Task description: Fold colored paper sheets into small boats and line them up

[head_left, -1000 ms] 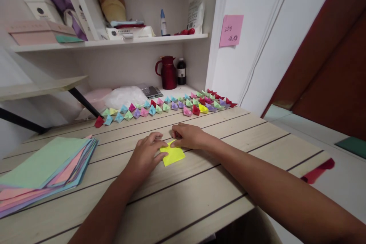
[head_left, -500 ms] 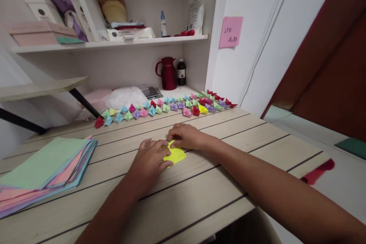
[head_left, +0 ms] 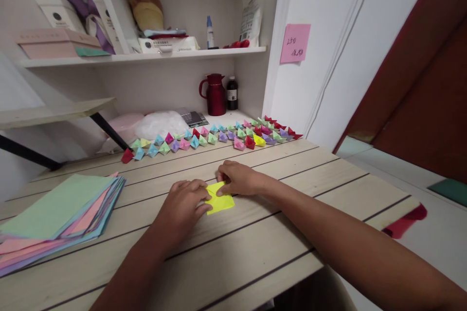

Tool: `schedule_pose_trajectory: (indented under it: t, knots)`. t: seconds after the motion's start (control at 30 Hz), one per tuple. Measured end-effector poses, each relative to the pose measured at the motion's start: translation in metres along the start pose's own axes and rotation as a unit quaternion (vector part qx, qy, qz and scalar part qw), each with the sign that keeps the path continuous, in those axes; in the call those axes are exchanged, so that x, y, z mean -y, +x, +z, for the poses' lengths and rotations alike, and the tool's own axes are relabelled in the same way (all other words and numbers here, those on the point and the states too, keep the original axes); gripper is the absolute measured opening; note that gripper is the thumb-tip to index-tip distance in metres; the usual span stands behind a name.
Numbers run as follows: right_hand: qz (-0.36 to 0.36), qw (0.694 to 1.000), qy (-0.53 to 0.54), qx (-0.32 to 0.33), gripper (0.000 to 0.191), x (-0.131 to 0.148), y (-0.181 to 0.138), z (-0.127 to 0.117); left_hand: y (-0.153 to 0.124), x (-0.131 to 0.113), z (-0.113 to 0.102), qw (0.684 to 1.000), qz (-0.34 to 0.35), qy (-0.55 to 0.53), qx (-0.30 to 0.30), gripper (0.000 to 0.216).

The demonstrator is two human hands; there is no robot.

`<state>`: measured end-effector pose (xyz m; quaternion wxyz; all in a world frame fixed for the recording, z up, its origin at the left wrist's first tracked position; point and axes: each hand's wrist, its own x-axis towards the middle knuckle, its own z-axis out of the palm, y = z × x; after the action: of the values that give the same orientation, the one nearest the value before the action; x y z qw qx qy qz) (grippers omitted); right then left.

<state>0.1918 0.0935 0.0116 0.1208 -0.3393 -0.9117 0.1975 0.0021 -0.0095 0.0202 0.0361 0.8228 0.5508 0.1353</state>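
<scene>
A folded piece of yellow paper [head_left: 221, 202] lies on the wooden table between my hands, with crease lines on its upper face. My left hand [head_left: 185, 201] grips its left edge, the thumb near the lower corner and the fingers above. At the upper right edge my right hand [head_left: 237, 178] pinches the paper, thumb on top and fingers curled behind. Behind them stand rows of small folded paper boats [head_left: 194, 142] in many colours, among them a yellow boat [head_left: 259, 140].
A stack of coloured paper sheets [head_left: 60, 204] lies on the table [head_left: 233, 267] at left. At the back are a red jug [head_left: 215, 95], a dark bottle [head_left: 232, 93] and a white plastic bag [head_left: 160, 125]. A small raised stand [head_left: 54, 112] is at far left.
My left hand has shifted slightly left and the yellow paper has turned a little, so more of it shows. My right thumb has come down onto the paper.
</scene>
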Motion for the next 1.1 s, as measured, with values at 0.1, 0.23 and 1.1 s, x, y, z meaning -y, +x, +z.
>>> schedule_pose_trajectory:
  t: [0.1,0.23,1.1]
  knots:
    - [-0.006,0.999,0.044,0.001,0.03,0.004,-0.002,0.0,0.001,-0.007,0.001,1.0,-0.008,-0.001,0.0,0.002]
    - [-0.003,0.992,0.128,0.003,0.022,0.003,-0.005,0.001,0.003,-0.01,0.006,1.0,-0.02,-0.011,0.0,0.009]
    - [-0.133,0.93,0.336,-0.065,0.028,0.02,-0.014,-0.005,0.006,-0.017,-0.001,0.971,-0.139,-0.125,-0.15,0.01]
